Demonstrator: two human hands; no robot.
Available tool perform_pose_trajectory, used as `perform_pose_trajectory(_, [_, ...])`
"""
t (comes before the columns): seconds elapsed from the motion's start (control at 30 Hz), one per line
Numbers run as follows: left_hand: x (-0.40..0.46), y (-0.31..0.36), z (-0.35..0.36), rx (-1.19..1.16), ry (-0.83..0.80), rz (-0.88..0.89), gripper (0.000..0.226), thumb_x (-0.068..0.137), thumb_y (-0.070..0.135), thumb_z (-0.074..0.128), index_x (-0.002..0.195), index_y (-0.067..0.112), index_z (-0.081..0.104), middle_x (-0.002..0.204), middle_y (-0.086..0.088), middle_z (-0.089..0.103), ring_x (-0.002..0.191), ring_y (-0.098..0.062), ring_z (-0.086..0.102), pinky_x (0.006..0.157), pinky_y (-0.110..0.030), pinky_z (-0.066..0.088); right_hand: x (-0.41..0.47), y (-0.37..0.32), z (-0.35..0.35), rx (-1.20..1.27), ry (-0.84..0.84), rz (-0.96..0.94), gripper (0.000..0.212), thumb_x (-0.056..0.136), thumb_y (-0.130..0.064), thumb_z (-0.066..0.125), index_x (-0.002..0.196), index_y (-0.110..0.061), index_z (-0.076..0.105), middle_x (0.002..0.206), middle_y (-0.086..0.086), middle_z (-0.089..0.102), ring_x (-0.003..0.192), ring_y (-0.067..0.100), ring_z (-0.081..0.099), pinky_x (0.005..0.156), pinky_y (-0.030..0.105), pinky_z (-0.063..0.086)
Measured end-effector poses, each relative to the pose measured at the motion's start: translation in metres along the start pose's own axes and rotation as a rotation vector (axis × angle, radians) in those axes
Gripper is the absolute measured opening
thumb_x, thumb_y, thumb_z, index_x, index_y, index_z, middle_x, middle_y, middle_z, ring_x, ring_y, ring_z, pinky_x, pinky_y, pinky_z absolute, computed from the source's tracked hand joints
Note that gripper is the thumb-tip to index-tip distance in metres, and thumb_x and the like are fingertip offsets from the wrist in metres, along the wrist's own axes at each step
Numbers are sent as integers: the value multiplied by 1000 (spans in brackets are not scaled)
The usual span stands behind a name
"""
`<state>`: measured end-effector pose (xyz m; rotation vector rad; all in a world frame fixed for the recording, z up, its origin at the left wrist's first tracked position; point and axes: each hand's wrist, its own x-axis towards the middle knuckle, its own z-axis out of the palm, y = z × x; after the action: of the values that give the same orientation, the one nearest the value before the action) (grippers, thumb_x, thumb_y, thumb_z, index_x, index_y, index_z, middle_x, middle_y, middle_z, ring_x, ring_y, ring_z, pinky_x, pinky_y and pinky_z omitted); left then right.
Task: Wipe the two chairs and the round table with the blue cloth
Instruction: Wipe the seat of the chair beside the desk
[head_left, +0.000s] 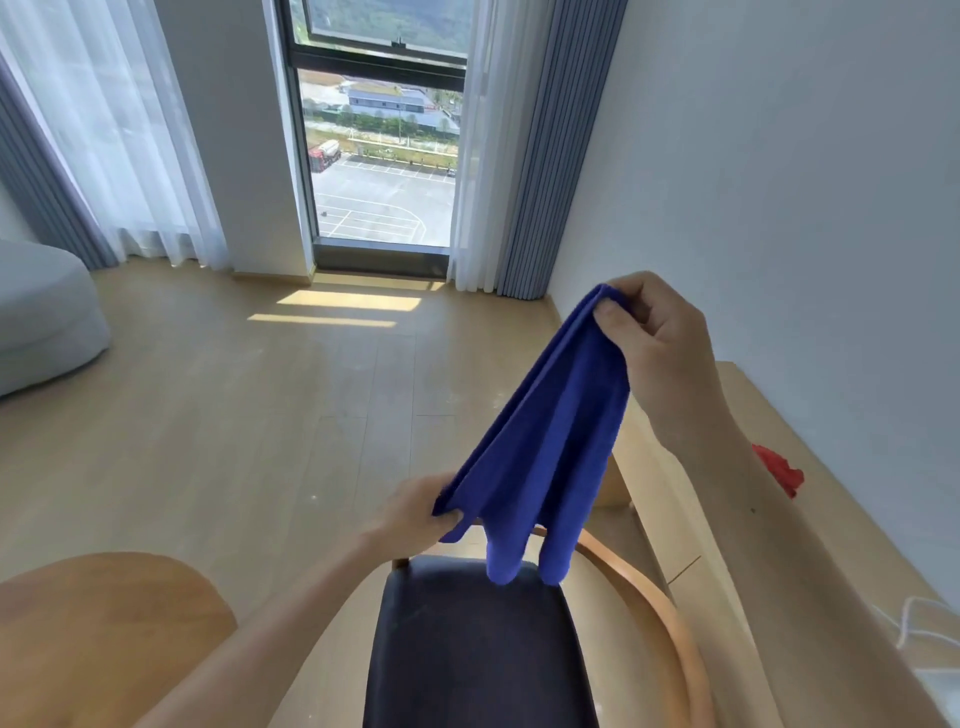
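Above the dark-cushioned chair (478, 644), beside the round table (104, 623), the right hand (660, 353) and left hand (415, 512) pinch opposite corners of the hanging blue cloth (545, 447), apparently folding it; next, probably bring corners together before wiping.

Head view, seemingly standing, looking downward, close.

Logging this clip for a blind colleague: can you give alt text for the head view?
Both hands hold a blue cloth in the air above a dark-seated chair: the right hand pinches its top corner, the left hand a lower edge. A round wooden table sits at lower left.
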<state>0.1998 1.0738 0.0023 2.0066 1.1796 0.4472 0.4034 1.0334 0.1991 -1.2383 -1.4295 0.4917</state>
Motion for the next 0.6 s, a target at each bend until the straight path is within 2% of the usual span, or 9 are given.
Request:
perform_pose_trajectory(0.07, [2,-9,-6,10,82,-13,22,88,6,60,91,27,53,76,18,56,65,-1,53,56,-8,40,2,3,-16,-11,69,-7,21,96,-9,51,84,-23,59,74,-10,60,69,3,54,64,15,44])
perform_pose_trajectory(0.13, [1,-16,-25,-39,162,-7,24,89,6,62,88,29,54,77,17,60,69,-1,57,58,-7,42,2,11,-34,-60,140,2,17,96,-8,51,86,-19,60,74,-8,59,67,1,53,64,14,44])
perform_pose_trajectory(0.23, [-4,-22,-67,-186,258,10,24,90,2,62,86,25,64,76,9,67,71,-6,59,65,-15,44,-5,31,-63,-212,200,45,15,95,-7,53,93,-19,62,80,-10,64,70,-3,57,66,11,46])
perform_pose_trajectory(0.27, [-6,-23,-79,-254,269,12,22,90,0,61,88,22,66,76,6,69,72,-7,60,67,-20,46,-9,39,-70,-260,196,65,18,95,-7,53,96,-22,63,84,-10,66,74,-3,59,68,12,48])
perform_pose_trajectory(0.33, [-9,-20,-100,-292,265,17,23,91,-1,59,92,20,69,80,4,71,74,-5,62,67,-21,49,-16,55,-80,-348,165,112,21,94,-6,53,99,-23,65,89,-7,69,84,6,63,76,23,52])
perform_pose_trajectory(0.43, [-10,-13,-122,-228,187,38,28,91,-3,58,93,22,71,81,6,72,75,-4,63,67,-18,49,-28,78,-86,-426,139,198,20,93,-4,54,95,-21,65,88,-2,70,85,18,65,81,36,53])
perform_pose_trajectory(0.5, [-10,-9,-132,-166,149,41,27,91,-1,60,90,23,71,82,6,72,75,-3,63,68,-18,49,-35,89,-89,-442,132,240,21,93,-4,54,92,-22,64,86,-4,70,82,17,66,78,35,53])
perform_pose_trajectory(0.6, [-11,-8,-140,-2,165,33,24,89,6,65,81,29,68,75,13,68,67,1,60,65,-16,43,-42,101,-92,-525,107,242,21,92,-7,57,87,-27,63,87,-6,64,76,6,58,65,25,47])
